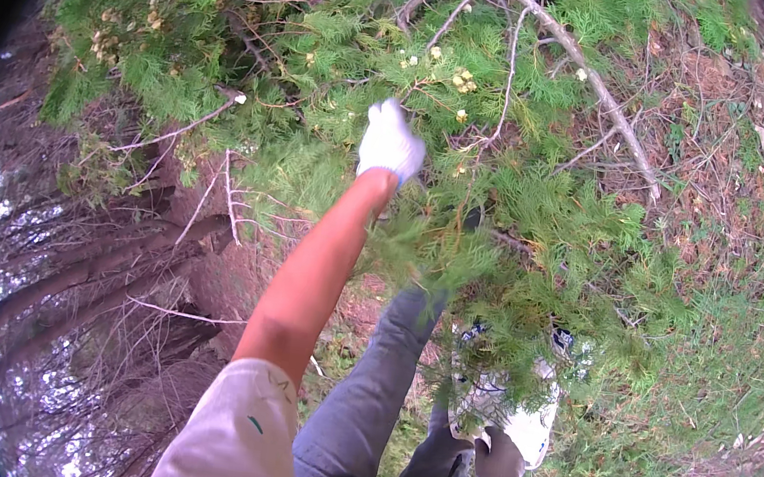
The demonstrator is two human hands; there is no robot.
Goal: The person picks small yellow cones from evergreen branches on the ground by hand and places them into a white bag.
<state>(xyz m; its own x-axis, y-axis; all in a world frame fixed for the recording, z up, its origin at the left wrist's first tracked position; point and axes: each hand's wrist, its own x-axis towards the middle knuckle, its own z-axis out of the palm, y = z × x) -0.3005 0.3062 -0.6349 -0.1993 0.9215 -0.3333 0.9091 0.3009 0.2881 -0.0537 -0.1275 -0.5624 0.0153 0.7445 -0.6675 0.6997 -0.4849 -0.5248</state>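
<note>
My left hand (393,140), in a white glove with a blue-edged cuff, reaches out among green conifer sprays (325,122). Its fingers look curled and it is blurred; whether a twig lies in it I cannot tell. Pale cones (463,80) hang on the branch just beyond it. Low on the right, my right hand (497,460) wears a grey-brown glove and grips the near rim of a white bag (534,429). Blue marks show on the bag. Leafy sprays (511,357) hang over the bag and hide much of it.
A bare branch (591,78) slants across the upper right. Dead twigs (228,196) and dark trunks (73,277) crowd the left side. My trousered leg (363,381) stands under the foliage. Grass (630,445) and dry litter (718,102) cover the sloping ground at right.
</note>
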